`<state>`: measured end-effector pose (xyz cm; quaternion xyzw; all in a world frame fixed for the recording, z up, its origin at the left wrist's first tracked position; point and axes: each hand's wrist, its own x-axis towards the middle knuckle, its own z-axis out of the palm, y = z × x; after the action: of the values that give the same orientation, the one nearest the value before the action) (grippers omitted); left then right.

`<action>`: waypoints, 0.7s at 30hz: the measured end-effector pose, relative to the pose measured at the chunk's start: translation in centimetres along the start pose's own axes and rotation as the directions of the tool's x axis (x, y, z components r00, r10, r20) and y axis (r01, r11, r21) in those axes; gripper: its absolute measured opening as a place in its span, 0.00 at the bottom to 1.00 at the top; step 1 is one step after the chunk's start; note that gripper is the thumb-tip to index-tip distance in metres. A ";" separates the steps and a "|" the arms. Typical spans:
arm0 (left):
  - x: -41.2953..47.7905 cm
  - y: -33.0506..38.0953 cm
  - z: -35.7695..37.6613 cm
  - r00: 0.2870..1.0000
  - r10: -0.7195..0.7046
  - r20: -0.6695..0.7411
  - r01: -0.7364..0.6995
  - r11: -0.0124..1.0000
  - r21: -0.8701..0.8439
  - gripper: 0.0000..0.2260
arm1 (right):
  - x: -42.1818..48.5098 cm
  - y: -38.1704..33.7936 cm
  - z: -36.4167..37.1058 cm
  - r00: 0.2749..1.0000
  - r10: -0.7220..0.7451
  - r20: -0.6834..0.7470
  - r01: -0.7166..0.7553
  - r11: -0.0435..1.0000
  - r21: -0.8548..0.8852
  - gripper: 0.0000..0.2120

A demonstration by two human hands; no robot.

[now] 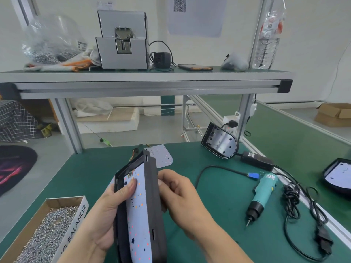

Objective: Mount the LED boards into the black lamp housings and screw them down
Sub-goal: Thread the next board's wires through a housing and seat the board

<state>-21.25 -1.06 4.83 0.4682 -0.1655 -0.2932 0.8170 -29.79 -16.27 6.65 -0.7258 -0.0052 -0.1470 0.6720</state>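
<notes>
LED board [137, 215] sat inside the black lamp housing [152, 186], which was held tilted on edge above the green table [95, 168]. At far left stood the screw box [76, 221]. The left hand [106, 215] gripped the housing's left rim, thumb pressing on the board; the right hand [180, 194] clasped the right wall. The electric screwdriver [263, 194] lay further right, untouched. No fitted screws were visible, so the tilt could let the board slide out of seat if thumb pressure eased.

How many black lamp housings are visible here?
3. One housing is in the left hand and right hand; an empty housing leans back right; a third housing with a board lies at the right edge. More may be hidden.
</notes>
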 end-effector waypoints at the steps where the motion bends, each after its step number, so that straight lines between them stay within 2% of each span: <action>1: -0.1 0.0 0.0 1.000 -0.020 0.014 0.019 1.000 0.022 0.27 | 0.0 0.0 0.0 1.000 -0.001 -0.005 0.001 1.000 0.005 0.10; 4: -0.6 -0.2 -0.2 0.996 -0.065 0.059 0.062 0.997 0.053 0.31 | -0.1 -0.1 -0.1 1.000 -0.007 0.023 0.006 0.999 0.040 0.12; 7: -0.8 -0.5 -0.3 0.991 -0.066 0.119 0.064 0.998 0.020 0.27 | -0.1 -0.6 -0.5 0.993 0.009 0.117 -0.025 0.991 0.130 0.10; 9: -0.8 -0.5 0.1 0.987 -0.078 0.138 0.077 0.997 0.010 0.23 | 0.0 -0.6 -0.7 0.993 0.044 0.106 -0.060 0.988 0.145 0.09; 11: -1.0 -0.4 0.8 0.960 -0.094 0.264 0.122 0.989 -0.089 0.16 | 0.1 -0.4 -0.8 0.996 0.059 0.068 -0.065 0.993 0.102 0.10; 12: -0.8 -0.5 0.7 0.951 -0.148 0.272 0.178 0.980 -0.087 0.18 | 0.0 -0.3 -0.9 0.997 0.052 0.058 -0.056 0.995 0.077 0.10; 14: -1.3 -0.8 0.0 0.973 -0.209 0.101 0.211 0.977 -0.014 0.27 | -0.2 -0.1 -1.1 0.998 0.026 0.052 -0.028 0.999 0.034 0.09; 15: -2.2 -0.4 0.7 0.983 -0.149 0.108 0.157 0.985 -0.073 0.29 | -0.2 0.1 -1.1 0.999 0.019 0.050 -0.019 1.000 0.006 0.09; 16: -2.5 0.4 1.9 0.995 -0.097 -0.022 0.096 0.995 -0.038 0.30 | -0.2 0.3 -1.2 0.999 0.010 0.044 -0.008 0.999 -0.043 0.08; 17: -2.6 0.9 2.7 0.989 -0.135 -0.053 0.129 0.985 -0.113 0.30 | -0.2 0.5 -1.1 1.000 -0.006 0.031 0.009 0.993 -0.115 0.08; 18: -1.9 1.2 3.5 0.990 -0.133 -0.048 0.130 0.989 -0.067 0.31 | -0.1 0.7 -1.1 0.999 -0.028 0.019 0.031 0.982 -0.185 0.07; 19: -0.8 0.2 3.6 0.963 -0.252 0.097 0.265 0.951 -0.161 0.30 | 0.0 0.9 -0.9 0.999 -0.051 0.010 0.052 0.974 -0.219 0.09; 20: -0.3 -0.4 3.3 0.957 -0.274 0.093 0.289 0.919 -0.267 0.29 | 0.0 1.0 -0.8 0.997 -0.072 0.002 0.071 0.975 -0.208 0.11; 21: -0.7 0.0 4.0 0.967 -0.225 0.121 0.254 0.900 -0.356 0.28 | 0.1 1.0 -0.8 0.996 -0.091 -0.009 0.088 0.978 -0.189 0.11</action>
<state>-24.02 -3.28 6.86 0.3119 -0.0801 -0.4350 0.8409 -29.62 -17.14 5.74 -0.7840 -0.0183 -0.1833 0.5929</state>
